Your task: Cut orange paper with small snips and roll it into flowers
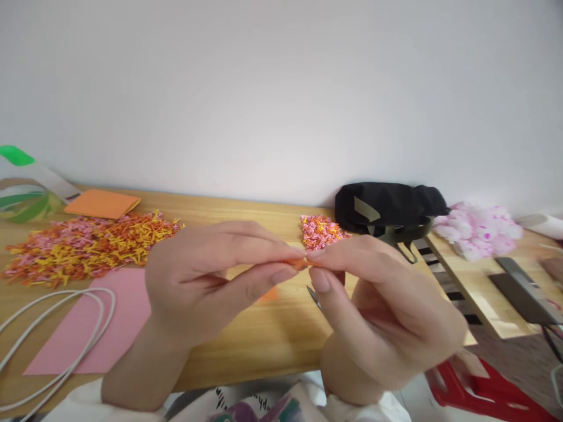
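Note:
My left hand (220, 269) and my right hand (382, 299) meet above the middle of the wooden table. Thumb and forefinger of each pinch a tiny orange paper piece (300, 264), which the fingertips mostly cover. Just under my right thumb shows a pointed metal tip (314, 296), perhaps of scissors; whether that hand holds it I cannot tell. A small orange paper scrap (268, 295) lies on the table behind my left thumb. Beyond my hands is a small pile of pink, orange and yellow twisted paper bits (321, 232).
A larger heap of twisted paper bits (88, 246), an orange paper stack (103, 203), a pink sheet (101, 328) and a white cable (105, 316) occupy the left. Rightward are a black bag (387, 205), a pink-white fluffy bundle (477, 228), a dark device (525, 296) and a red stool (488, 387).

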The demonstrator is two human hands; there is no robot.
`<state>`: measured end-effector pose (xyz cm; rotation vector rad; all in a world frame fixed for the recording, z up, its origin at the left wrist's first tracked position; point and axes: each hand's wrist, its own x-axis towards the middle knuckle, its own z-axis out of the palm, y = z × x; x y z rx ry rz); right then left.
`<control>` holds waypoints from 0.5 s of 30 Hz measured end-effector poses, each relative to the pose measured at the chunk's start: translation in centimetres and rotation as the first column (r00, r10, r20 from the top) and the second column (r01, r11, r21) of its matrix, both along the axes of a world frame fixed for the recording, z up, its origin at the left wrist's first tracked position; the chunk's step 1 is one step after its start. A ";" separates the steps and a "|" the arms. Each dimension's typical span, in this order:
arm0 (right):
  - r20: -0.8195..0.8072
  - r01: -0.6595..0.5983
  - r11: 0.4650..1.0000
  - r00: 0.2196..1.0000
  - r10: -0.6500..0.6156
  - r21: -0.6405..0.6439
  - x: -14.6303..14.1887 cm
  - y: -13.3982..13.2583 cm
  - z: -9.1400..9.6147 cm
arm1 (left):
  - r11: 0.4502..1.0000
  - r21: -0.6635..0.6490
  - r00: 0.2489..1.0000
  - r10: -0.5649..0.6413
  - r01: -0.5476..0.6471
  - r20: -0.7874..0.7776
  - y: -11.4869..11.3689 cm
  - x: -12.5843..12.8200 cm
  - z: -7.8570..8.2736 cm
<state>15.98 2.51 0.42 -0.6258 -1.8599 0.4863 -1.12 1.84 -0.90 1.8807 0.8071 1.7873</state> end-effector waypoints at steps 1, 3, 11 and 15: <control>-0.029 0.013 0.998 1.000 -0.011 0.063 0.0 0.1 0.1 | 1.000 0.019 1.000 0.003 -0.003 -0.009 0.1 0.0 0.0; -0.052 0.029 0.988 0.998 -0.021 0.153 -0.1 0.3 0.3 | 0.999 0.050 1.000 0.006 -0.005 -0.025 0.2 0.0 0.1; 0.034 0.076 0.990 0.996 -0.081 0.115 0.2 -0.2 0.5 | 0.989 0.148 0.998 0.038 -0.029 -0.059 0.2 0.1 0.6; 0.081 0.090 0.991 0.992 -0.098 0.102 0.3 -0.4 0.4 | 0.983 0.182 0.998 0.032 -0.021 -0.058 0.4 0.1 0.5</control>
